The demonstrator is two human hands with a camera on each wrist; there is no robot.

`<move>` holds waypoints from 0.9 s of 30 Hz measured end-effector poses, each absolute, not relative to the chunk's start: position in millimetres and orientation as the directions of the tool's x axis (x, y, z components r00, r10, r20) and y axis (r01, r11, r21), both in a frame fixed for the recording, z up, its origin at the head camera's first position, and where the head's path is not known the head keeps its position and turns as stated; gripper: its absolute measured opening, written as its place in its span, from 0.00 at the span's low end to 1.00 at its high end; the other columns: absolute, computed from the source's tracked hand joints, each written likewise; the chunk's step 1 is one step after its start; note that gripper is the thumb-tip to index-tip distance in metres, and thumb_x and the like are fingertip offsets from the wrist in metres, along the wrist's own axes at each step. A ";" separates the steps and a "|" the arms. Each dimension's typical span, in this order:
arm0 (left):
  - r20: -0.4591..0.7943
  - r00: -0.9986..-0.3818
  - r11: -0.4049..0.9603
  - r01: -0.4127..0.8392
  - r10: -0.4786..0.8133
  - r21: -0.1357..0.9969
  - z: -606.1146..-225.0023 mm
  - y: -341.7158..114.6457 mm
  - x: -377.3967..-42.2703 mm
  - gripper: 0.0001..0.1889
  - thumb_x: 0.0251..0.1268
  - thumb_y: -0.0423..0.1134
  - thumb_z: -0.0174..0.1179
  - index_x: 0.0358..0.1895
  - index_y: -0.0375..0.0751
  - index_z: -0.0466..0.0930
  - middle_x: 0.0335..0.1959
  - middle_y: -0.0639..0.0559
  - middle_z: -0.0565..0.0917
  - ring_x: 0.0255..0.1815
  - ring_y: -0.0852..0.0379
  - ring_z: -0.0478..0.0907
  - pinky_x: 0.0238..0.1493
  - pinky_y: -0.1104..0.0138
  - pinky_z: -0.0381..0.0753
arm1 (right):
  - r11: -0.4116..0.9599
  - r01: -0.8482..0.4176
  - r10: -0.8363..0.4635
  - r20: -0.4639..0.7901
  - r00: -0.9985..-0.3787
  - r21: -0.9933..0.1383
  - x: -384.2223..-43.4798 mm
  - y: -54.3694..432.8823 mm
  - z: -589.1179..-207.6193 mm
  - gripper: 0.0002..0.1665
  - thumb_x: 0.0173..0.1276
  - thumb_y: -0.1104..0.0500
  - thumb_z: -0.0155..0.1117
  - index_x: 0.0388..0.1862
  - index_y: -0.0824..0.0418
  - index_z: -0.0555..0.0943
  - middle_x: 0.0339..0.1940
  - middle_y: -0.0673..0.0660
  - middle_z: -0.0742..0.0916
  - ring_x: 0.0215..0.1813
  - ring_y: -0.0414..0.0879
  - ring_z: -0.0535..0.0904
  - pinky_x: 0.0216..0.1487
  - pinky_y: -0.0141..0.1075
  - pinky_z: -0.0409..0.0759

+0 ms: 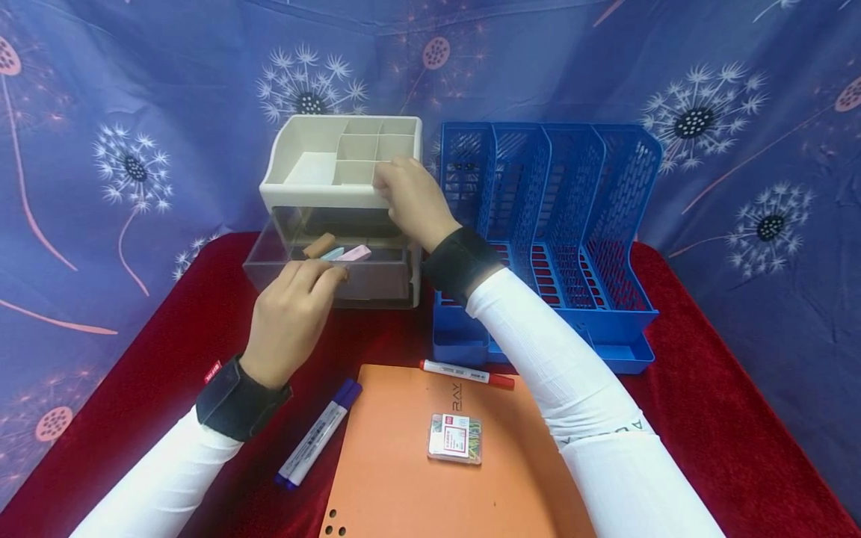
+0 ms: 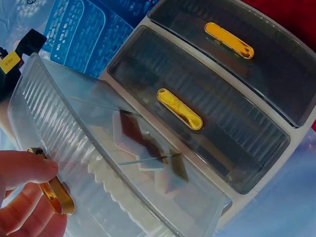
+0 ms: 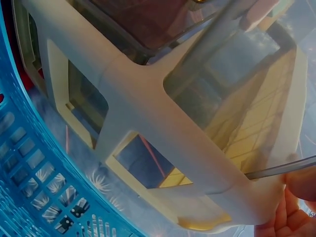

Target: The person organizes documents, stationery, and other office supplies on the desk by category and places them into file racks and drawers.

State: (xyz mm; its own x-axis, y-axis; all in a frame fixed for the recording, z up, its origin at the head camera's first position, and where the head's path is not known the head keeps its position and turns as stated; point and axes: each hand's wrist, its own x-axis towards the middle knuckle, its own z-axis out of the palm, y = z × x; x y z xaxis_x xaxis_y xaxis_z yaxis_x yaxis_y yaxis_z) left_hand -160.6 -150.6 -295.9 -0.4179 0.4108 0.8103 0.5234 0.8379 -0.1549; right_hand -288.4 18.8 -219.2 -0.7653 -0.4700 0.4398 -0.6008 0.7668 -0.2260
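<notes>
A cream desktop organizer (image 1: 323,196) with drawers stands at the back, its top divided into compartments. One clear drawer (image 1: 258,261) is pulled out. Inside it lie a tan block (image 1: 319,245), a pink piece (image 1: 355,254) and a light blue piece (image 1: 332,255), of a kind I cannot tell. My left hand (image 1: 289,317) pinches the gold handle (image 2: 58,196) on that drawer's front. With its thumb and fingers, my right hand (image 1: 415,200) grips the organizer's top front right corner; in the right wrist view only part of that hand (image 3: 286,215) shows.
A blue mesh file rack (image 1: 545,321) stands right of the organizer. Nearer lies an orange board (image 1: 397,463) carrying a red marker (image 1: 464,372) and a clear box of colored clips (image 1: 455,439). Purple-capped markers (image 1: 316,437) lie left of it on the red cloth (image 1: 128,388).
</notes>
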 end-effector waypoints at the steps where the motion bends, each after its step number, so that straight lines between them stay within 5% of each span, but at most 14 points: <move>1: 0.811 -0.419 0.839 0.523 0.408 -0.151 -295.8 -150.3 -162.3 0.14 0.49 0.26 0.68 0.42 0.32 0.80 0.36 0.37 0.81 0.35 0.42 0.78 0.36 0.54 0.82 | 0.767 -0.600 -0.470 0.437 -0.767 -0.228 -288.1 18.8 -218.9 0.08 0.65 0.68 0.58 0.42 0.61 0.79 0.43 0.57 0.82 0.47 0.49 0.74 0.54 0.37 0.73; 27: 0.814 -0.438 0.852 0.509 0.382 -0.127 -294.4 -149.2 -194.6 0.11 0.52 0.25 0.66 0.40 0.31 0.80 0.35 0.38 0.81 0.35 0.43 0.77 0.36 0.56 0.82 | 0.771 -0.587 -0.492 0.354 -0.795 -0.247 -288.6 15.9 -205.6 0.10 0.63 0.71 0.56 0.39 0.63 0.81 0.44 0.57 0.84 0.46 0.47 0.78 0.54 0.37 0.75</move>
